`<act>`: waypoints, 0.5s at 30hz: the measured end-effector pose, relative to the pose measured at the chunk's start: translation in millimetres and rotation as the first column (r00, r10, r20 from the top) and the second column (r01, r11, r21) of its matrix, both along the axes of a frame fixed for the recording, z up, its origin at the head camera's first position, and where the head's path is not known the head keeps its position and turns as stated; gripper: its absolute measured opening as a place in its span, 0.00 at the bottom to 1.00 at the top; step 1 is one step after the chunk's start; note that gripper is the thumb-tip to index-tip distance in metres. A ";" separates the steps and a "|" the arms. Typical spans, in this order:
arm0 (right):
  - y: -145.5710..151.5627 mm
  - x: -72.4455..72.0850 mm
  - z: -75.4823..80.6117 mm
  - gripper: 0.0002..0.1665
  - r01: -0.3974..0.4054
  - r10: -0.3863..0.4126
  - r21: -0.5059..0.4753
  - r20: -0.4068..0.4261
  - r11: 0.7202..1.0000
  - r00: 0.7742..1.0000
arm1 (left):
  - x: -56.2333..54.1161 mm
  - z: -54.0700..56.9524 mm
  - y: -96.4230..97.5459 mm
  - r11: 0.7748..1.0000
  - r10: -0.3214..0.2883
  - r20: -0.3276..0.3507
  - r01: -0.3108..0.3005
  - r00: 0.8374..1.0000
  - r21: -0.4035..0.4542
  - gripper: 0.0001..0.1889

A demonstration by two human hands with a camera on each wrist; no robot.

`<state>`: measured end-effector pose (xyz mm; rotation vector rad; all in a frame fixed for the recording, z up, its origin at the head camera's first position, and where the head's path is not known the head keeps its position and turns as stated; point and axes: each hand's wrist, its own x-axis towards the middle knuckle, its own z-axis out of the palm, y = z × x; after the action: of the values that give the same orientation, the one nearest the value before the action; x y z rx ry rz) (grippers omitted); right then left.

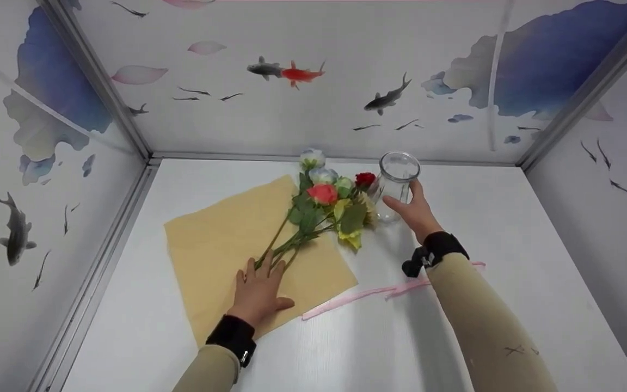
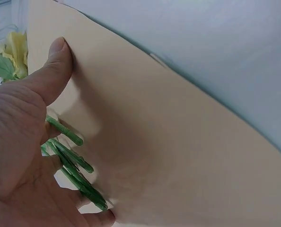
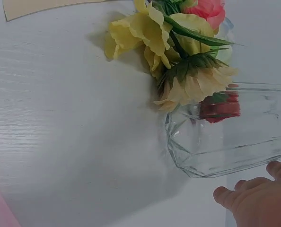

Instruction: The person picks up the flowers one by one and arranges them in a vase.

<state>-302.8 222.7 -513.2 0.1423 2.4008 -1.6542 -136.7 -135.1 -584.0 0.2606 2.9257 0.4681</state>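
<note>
A bunch of artificial flowers with green stems lies on a tan sheet of wrapping paper. My left hand rests over the stem ends with its fingers spread and fairly straight. In the left wrist view the cut stems lie under the palm, against the fingers. With thumb and fingers on either side, my right hand holds a clear glass vase just right of the blooms. Faceted glass shows in the right wrist view, a red flower visible through it.
A pink ribbon lies loosely on the white table, passing behind the right forearm. Printed walls enclose the table at the back and both sides; the vase is near the back wall.
</note>
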 end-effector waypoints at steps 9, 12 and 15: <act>-4.0 -6.9 4.6 0.59 0.008 -0.009 0.042 0.012 0.999 1.000 | -1.4 -2.5 0.2 1.000 0.006 -0.024 -0.007 1.000 -0.013 0.49; -4.5 -8.8 3.8 0.58 0.020 -0.019 0.060 -0.015 0.998 1.000 | -1.6 -1.5 -0.5 1.000 0.000 -0.030 -0.001 1.000 -0.018 0.49; -3.8 -10.7 2.8 0.59 0.025 -0.022 0.094 -0.033 0.995 0.999 | -2.1 -0.6 -1.2 1.000 0.000 -0.038 -0.001 0.999 -0.023 0.49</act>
<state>-313.6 218.9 -510.4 0.1612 2.5108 -1.5646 -138.8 -136.3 -584.6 0.2683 2.9660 0.4336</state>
